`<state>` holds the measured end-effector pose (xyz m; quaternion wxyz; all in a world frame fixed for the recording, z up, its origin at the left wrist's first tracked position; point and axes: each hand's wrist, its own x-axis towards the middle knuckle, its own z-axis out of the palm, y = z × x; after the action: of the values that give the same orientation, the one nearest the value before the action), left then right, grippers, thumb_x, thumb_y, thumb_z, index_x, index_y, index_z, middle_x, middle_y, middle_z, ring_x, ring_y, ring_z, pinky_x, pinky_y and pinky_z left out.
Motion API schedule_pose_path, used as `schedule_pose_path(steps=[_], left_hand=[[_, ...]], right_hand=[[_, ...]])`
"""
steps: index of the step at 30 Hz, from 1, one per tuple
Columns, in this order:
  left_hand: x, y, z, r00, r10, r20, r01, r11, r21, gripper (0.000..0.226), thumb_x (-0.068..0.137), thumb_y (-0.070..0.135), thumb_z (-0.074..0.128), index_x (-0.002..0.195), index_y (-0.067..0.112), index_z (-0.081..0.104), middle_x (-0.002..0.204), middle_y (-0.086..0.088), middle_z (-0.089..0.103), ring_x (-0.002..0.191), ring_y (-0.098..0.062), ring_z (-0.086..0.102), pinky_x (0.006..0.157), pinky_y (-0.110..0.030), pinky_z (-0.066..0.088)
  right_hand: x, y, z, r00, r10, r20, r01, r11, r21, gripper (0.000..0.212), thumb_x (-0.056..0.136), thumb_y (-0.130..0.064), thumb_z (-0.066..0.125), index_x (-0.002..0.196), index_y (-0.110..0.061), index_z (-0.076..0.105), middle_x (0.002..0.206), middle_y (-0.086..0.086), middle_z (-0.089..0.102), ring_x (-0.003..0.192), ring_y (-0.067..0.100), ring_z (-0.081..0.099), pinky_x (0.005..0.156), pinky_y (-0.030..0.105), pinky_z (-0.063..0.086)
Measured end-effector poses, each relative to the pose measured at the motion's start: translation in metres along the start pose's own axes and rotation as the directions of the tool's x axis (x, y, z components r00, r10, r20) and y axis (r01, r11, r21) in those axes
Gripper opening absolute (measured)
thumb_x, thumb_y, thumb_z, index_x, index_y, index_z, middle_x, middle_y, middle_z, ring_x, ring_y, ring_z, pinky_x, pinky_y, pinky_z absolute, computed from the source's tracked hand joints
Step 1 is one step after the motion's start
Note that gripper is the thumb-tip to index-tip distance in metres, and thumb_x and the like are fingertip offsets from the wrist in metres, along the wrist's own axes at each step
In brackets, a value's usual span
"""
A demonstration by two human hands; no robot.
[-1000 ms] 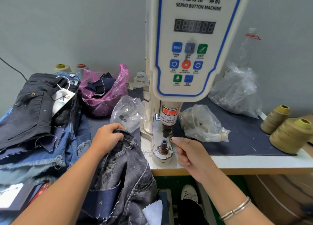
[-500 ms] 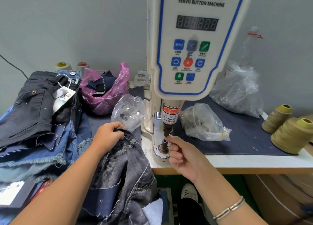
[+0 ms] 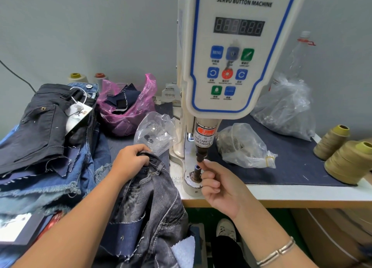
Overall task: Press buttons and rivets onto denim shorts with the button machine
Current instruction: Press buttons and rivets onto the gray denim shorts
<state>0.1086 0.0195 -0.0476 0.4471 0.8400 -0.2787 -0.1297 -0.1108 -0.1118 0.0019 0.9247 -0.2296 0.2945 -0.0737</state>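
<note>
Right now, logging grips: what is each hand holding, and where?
Left hand grips the grey denim shorts at the waistband. Right hand: fingertips at the lower die; any held part is hidden.

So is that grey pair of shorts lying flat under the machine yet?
No. The grey denim shorts hang bunched off the table edge, gripped at the waistband by the left hand, beside the lower die, not on it.

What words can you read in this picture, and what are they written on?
"伺服钉扣一体机" and "SERVO BUTTON MACHINE": top of the button machine panel.
"MENU": blue key.
"...KE CARE O... ...OUR FINGER": warning label on the press head, partly hidden.
Display digits, other key captions, hang tag, small bottle: too small or blurred.
</note>
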Motion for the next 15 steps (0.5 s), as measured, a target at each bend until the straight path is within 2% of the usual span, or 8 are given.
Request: schedule_pose_path(steps=[7,12,15], left_hand=[[0.0,0.0,0.0,1.0,-0.003,0.002,0.003,1.0,-0.005,0.027,0.049,0.022,0.053,0.066,0.038,0.066,0.049,0.017,0.057,0.055,-0.012,0.05,0.058,-0.026,0.039],[0.001,0.0,0.001,1.0,-0.012,-0.004,0.012,1.0,-0.008,0.028,0.049,0.022,0.053,0.067,0.039,0.065,0.05,0.017,0.058,0.053,-0.01,0.049,0.055,-0.026,0.038],[0.001,-0.001,0.001,0.999,-0.02,-0.027,0.019,1.0,-0.012,0.037,0.056,0.017,0.059,0.081,0.043,0.064,0.062,0.009,0.064,0.04,-0.005,0.041,0.052,-0.026,0.038]], right_hand=[[-0.007,-0.005,0.007,1.0,-0.021,-0.007,0.021,1.0,-0.002,0.016,0.067,-0.012,0.066,0.069,0.003,0.069,0.049,0.0,0.043,0.029,0.005,0.034,0.028,0.013,0.025],[-0.011,0.0,0.01,1.0,-0.009,0.002,0.009,0.995,0.104,0.016,0.072,-0.009,0.061,0.071,0.005,0.069,0.051,0.002,0.048,0.03,0.006,0.037,0.028,0.013,0.027],[-0.015,0.01,0.01,0.999,-0.05,-0.019,0.053,0.982,0.182,0.016,0.074,-0.009,0.058,0.078,0.003,0.068,0.055,0.005,0.053,0.031,0.007,0.037,0.03,0.012,0.027]])
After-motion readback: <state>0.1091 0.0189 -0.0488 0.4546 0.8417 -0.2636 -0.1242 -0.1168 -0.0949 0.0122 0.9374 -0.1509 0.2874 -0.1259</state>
